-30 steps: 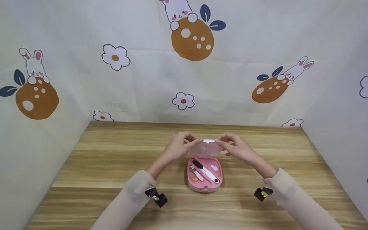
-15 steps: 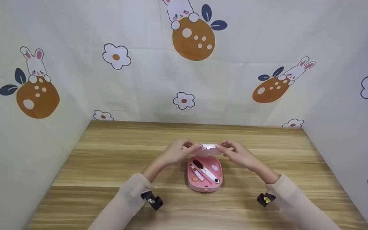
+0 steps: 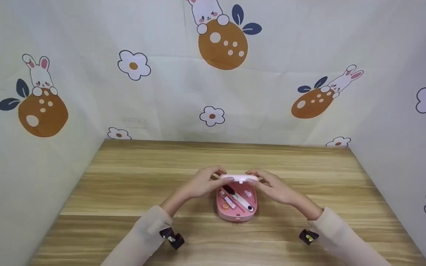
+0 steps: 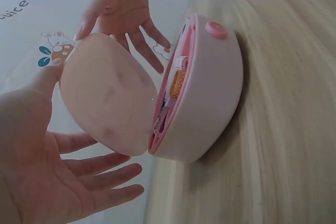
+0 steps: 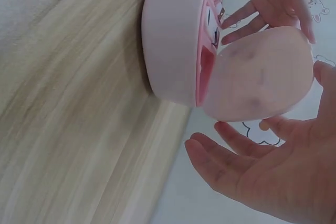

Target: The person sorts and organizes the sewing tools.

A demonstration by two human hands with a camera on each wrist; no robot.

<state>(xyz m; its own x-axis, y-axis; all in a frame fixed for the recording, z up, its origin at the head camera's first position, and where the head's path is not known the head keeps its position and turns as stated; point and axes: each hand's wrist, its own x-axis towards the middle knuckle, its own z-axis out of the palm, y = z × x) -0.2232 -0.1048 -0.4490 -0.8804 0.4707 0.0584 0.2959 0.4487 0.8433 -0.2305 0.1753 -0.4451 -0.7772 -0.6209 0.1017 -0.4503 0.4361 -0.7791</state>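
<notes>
A pink case (image 3: 237,218) sits on the wooden table with its hinged lid (image 3: 239,178) raised partway. My left hand (image 3: 202,183) holds the lid's left side, thumb on its front edge and forefinger behind. On the right side, my right hand (image 3: 275,187) holds it the same way. In the left wrist view the lid (image 4: 107,95) looks pale and see-through, tilted away from the case, and the other fingers spread loosely. Inside the case lie a white tool (image 3: 245,203) with a black end, a small slim clipper-like piece (image 3: 227,200) and a round orange spot (image 3: 226,205).
The wood-grain table (image 3: 142,177) runs back to a white curtain (image 3: 161,99) printed with rabbits, oranges and flowers, which also hangs on both sides. A pink button (image 4: 216,30) sticks out of the case's front wall. Black wrist devices (image 3: 172,238) are strapped to both sleeves.
The lid has swung down and forward toward the case, and both hands have come lower and nearer with it. The case and its contents have stayed in place.
</notes>
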